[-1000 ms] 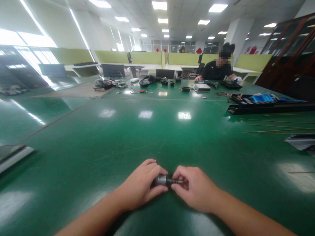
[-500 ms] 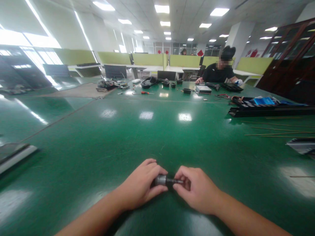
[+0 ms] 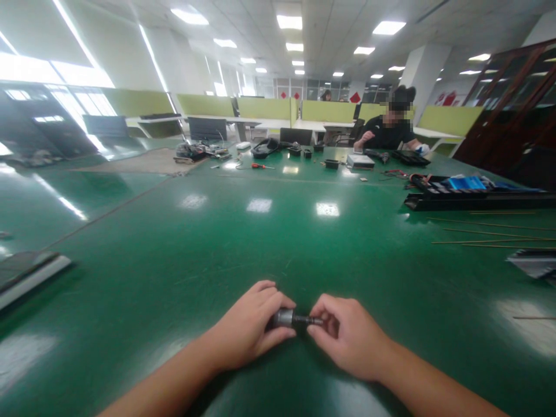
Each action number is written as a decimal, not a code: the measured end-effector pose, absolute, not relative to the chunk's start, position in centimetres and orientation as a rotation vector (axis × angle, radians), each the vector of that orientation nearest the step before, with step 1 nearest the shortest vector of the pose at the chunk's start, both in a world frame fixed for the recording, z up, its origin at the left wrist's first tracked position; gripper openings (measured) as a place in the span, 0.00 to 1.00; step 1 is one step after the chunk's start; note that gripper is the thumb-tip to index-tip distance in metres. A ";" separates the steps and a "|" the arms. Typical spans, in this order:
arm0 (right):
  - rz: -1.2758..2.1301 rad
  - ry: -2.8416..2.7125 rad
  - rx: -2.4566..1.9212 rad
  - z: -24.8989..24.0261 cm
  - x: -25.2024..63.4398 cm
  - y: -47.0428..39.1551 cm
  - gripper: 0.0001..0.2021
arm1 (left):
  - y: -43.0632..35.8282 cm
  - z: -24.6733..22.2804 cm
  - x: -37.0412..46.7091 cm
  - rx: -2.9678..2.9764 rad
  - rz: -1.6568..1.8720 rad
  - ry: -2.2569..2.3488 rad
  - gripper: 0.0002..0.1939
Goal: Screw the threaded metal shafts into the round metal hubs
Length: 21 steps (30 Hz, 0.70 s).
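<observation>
Near the front of the green table, a grey metal cylinder with a thin, dark, ridged shaft (image 3: 285, 317) lies level between my hands, its shaft pointing right. My left hand (image 3: 256, 318) is wrapped round the cylinder, thumb below and fingers above, hiding its left end. At the shaft's tip, my right hand (image 3: 343, 330) is closed in a pinch, with thumb and forefinger on either side of the end. The curled fingers behind partly hide that contact.
Across the green table (image 3: 243, 249), a person in black (image 3: 386, 132) sits beside a white box (image 3: 360, 161). An orange-handled screwdriver (image 3: 259, 166) and several dark parts lie at the far side. Black rails (image 3: 478, 201) and thin rods (image 3: 490, 229) are at right, a flat panel (image 3: 35, 275) at left.
My hands and the cylinder are nearly still; the right hand has shifted very slightly right along the shaft. Across the table, the person's hand has risen from the tabletop. The view has tilted slightly.
</observation>
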State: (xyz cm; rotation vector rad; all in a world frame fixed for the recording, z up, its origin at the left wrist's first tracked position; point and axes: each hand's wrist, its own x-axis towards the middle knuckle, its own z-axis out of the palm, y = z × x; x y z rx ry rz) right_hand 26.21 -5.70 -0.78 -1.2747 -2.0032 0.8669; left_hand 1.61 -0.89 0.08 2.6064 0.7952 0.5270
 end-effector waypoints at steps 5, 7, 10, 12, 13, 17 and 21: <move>0.865 -1.990 -1.254 -0.7 26.2 -5.7 0.02 | -0.9 0.3 1.5 2.607 0.540 0.801 0.12; 0.857 -1.992 -1.254 -0.7 26.2 -5.7 0.03 | -0.9 0.3 1.5 2.606 0.544 0.800 0.12; 0.851 -2.005 -1.263 -0.7 26.2 -5.7 0.02 | -0.9 0.3 1.5 2.612 0.558 0.795 0.13; 0.849 -2.009 -1.269 -0.8 26.2 -5.7 0.02 | -0.8 0.2 1.4 2.620 0.563 0.792 0.13; 0.847 -2.008 -1.271 -0.8 26.2 -5.7 0.02 | -0.8 0.2 1.4 2.623 0.564 0.795 0.13; 0.852 -1.997 -1.275 -0.7 26.2 -5.7 0.02 | -0.8 0.3 1.5 2.626 0.557 0.809 0.12; 0.835 -2.001 -1.283 -0.5 26.2 -5.8 0.02 | -0.8 0.3 1.5 2.623 0.551 0.794 0.12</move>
